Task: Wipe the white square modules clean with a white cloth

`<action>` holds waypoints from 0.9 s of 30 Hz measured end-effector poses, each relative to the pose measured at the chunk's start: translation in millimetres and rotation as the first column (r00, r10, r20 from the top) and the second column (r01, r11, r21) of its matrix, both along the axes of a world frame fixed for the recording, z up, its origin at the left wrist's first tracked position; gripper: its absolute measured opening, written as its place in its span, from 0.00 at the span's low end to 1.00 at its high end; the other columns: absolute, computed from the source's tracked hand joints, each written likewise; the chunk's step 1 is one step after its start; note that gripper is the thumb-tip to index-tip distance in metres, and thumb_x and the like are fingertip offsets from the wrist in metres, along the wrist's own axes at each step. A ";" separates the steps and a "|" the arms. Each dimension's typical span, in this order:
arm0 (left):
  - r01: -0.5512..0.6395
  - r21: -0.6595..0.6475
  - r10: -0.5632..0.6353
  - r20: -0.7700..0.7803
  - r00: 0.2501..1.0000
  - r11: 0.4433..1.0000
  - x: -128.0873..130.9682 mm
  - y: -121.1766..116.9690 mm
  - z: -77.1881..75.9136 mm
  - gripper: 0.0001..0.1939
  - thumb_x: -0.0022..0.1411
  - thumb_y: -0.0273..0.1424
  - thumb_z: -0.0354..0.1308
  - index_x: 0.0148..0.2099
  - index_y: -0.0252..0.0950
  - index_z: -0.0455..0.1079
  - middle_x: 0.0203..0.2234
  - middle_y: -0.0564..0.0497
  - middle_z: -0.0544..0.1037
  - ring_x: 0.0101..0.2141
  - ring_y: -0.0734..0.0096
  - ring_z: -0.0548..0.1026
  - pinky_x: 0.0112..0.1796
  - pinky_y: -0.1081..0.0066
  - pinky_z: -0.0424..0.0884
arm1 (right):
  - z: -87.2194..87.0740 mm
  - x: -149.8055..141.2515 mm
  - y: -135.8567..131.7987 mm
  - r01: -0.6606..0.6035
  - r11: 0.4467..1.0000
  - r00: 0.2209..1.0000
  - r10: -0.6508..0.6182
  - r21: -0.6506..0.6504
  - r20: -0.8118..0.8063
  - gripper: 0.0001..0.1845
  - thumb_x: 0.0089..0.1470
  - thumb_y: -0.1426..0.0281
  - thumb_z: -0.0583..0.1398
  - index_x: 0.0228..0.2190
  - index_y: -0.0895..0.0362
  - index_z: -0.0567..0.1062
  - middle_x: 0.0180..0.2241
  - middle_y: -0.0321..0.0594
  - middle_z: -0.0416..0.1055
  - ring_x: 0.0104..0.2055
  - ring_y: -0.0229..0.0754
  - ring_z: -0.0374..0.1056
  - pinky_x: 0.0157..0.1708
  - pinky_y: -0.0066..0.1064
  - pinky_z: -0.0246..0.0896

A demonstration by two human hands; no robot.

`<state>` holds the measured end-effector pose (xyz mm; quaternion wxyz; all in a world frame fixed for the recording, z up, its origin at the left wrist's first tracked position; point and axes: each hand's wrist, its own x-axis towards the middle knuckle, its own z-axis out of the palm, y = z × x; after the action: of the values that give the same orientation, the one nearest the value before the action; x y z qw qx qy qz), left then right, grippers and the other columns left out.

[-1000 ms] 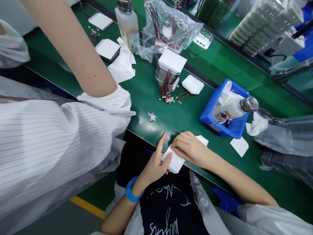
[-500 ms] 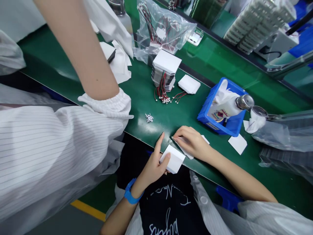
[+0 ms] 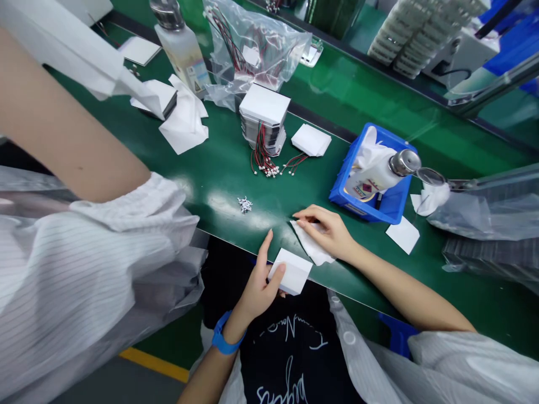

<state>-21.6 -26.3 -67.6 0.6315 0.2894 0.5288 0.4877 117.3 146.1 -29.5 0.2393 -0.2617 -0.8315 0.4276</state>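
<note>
My left hand (image 3: 261, 283), with a blue wristband, grips a small white square panel (image 3: 292, 272) just off the near edge of the green table (image 3: 219, 163); thumb on top, index finger stretched out. My right hand (image 3: 330, 230) rests on the table a little beyond it, fingers curled down on a crumpled white wipe (image 3: 311, 251). Hand and panel are apart.
A co-worker's bare arm (image 3: 71, 140) and white striped sleeve fill the left. On the table stand a stack of wired panels (image 3: 263, 118), a blue bin (image 3: 393, 205) holding a bottle (image 3: 374, 174), a plastic bag of wires (image 3: 256, 50), another bottle (image 3: 183, 47), cloths (image 3: 183, 123) and tiny white connectors (image 3: 244, 205).
My right hand left the panel and carried the wipe up onto the table. The left hand keeps the panel. The co-worker's arm swung left and lower across the view.
</note>
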 end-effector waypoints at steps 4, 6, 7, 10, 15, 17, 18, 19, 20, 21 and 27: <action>-0.010 -0.015 0.010 -0.008 1.000 1.000 0.6 0.0 -0.6 0.44 0.69 0.44 0.52 0.73 0.41 0.27 0.22 0.56 0.74 0.19 0.73 0.72 0.21 0.74 0.74 | -1.3 0.7 -2.5 0.077 0.996 0.997 -0.076 0.050 -0.029 0.11 0.64 0.67 0.56 0.47 0.55 0.74 0.37 0.42 0.74 0.39 0.41 0.71 0.41 0.36 0.69; -0.016 -0.009 0.016 -0.004 1.000 1.000 1.0 0.0 -1.1 0.44 0.69 0.46 0.52 0.73 0.41 0.27 0.22 0.55 0.74 0.19 0.72 0.72 0.21 0.74 0.73 | -1.6 1.2 -2.9 0.117 0.986 0.992 -0.109 0.121 -0.066 0.10 0.64 0.68 0.56 0.44 0.55 0.74 0.39 0.44 0.74 0.42 0.43 0.71 0.44 0.40 0.69; -0.019 -0.006 0.019 0.000 1.000 1.000 1.2 0.0 -1.3 0.45 0.69 0.46 0.52 0.73 0.41 0.27 0.22 0.55 0.74 0.18 0.72 0.72 0.20 0.74 0.73 | -1.8 1.4 -3.1 0.128 0.980 0.990 -0.116 0.155 -0.082 0.09 0.64 0.69 0.55 0.43 0.54 0.75 0.40 0.45 0.74 0.44 0.44 0.71 0.45 0.41 0.68; -0.031 0.004 0.031 0.017 0.999 1.000 2.3 0.4 -2.1 0.45 0.69 0.47 0.51 0.73 0.40 0.27 0.22 0.54 0.75 0.18 0.72 0.72 0.20 0.74 0.72 | -3.2 2.3 -4.0 0.150 0.964 0.986 -0.130 0.219 -0.104 0.08 0.64 0.69 0.56 0.43 0.54 0.75 0.41 0.46 0.74 0.44 0.45 0.71 0.44 0.42 0.68; -0.055 -0.015 0.056 0.007 0.998 0.998 4.1 0.1 -1.3 0.44 0.69 0.45 0.52 0.73 0.41 0.28 0.20 0.57 0.73 0.17 0.73 0.72 0.20 0.74 0.73 | -5.8 4.0 -8.6 0.175 0.931 0.973 -0.114 0.321 -0.199 0.08 0.63 0.74 0.57 0.42 0.54 0.73 0.34 0.42 0.75 0.36 0.43 0.69 0.37 0.39 0.67; -0.059 -0.024 0.059 -0.017 0.998 0.998 4.3 -1.6 1.6 0.43 0.70 0.45 0.51 0.73 0.41 0.27 0.20 0.57 0.73 0.18 0.72 0.72 0.20 0.74 0.73 | -3.3 3.7 -14.4 0.121 0.918 0.981 -0.052 0.377 -0.189 0.09 0.62 0.75 0.56 0.43 0.54 0.73 0.33 0.42 0.74 0.36 0.43 0.69 0.36 0.39 0.65; -0.054 -0.024 0.053 -0.034 0.998 0.998 4.3 -2.9 4.0 0.44 0.70 0.44 0.52 0.73 0.40 0.27 0.20 0.56 0.73 0.18 0.72 0.73 0.20 0.74 0.73 | -0.8 3.0 -18.6 0.086 0.912 0.986 -0.020 0.402 -0.167 0.09 0.62 0.75 0.56 0.43 0.54 0.72 0.33 0.41 0.74 0.36 0.43 0.68 0.36 0.39 0.64; -0.042 -0.023 0.041 -0.054 0.998 0.999 4.4 -4.4 7.0 0.45 0.69 0.44 0.52 0.73 0.40 0.26 0.22 0.56 0.74 0.19 0.72 0.73 0.21 0.74 0.74 | 2.5 2.0 -23.4 0.046 0.907 0.990 0.014 0.419 -0.139 0.09 0.62 0.75 0.56 0.44 0.54 0.72 0.33 0.41 0.74 0.36 0.44 0.68 0.36 0.39 0.64; -0.029 -0.016 0.028 -0.076 0.997 0.999 4.7 -6.0 10.4 0.46 0.69 0.43 0.53 0.73 0.40 0.24 0.23 0.55 0.75 0.19 0.72 0.73 0.22 0.73 0.75 | 6.3 0.7 -28.7 0.004 0.905 0.993 0.047 0.426 -0.110 0.10 0.62 0.74 0.56 0.45 0.55 0.71 0.33 0.42 0.74 0.37 0.44 0.68 0.37 0.39 0.64; -0.013 -0.005 0.012 -0.100 0.995 1.000 5.1 -7.7 14.1 0.47 0.68 0.43 0.54 0.73 0.40 0.23 0.24 0.54 0.75 0.20 0.71 0.74 0.22 0.72 0.75 | 10.4 -0.7 -34.1 -0.035 0.907 0.994 0.077 0.420 -0.083 0.10 0.62 0.73 0.57 0.46 0.55 0.70 0.35 0.43 0.74 0.38 0.44 0.68 0.38 0.39 0.64; 0.117 0.124 -0.091 -0.197 0.976 0.985 7.6 -13.8 30.6 0.46 0.69 0.38 0.53 0.72 0.39 0.21 0.30 0.50 0.77 0.22 0.71 0.75 0.27 0.69 0.77 | 24.1 -6.9 -54.4 -0.160 0.916 0.986 0.131 0.369 0.104 0.20 0.63 0.63 0.56 0.52 0.60 0.65 0.40 0.48 0.74 0.40 0.47 0.68 0.38 0.39 0.66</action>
<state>-14.0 -40.1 -37.0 0.5816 0.4041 0.5367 0.4587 110.4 91.7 -5.4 0.2200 -0.1649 -0.9238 0.2667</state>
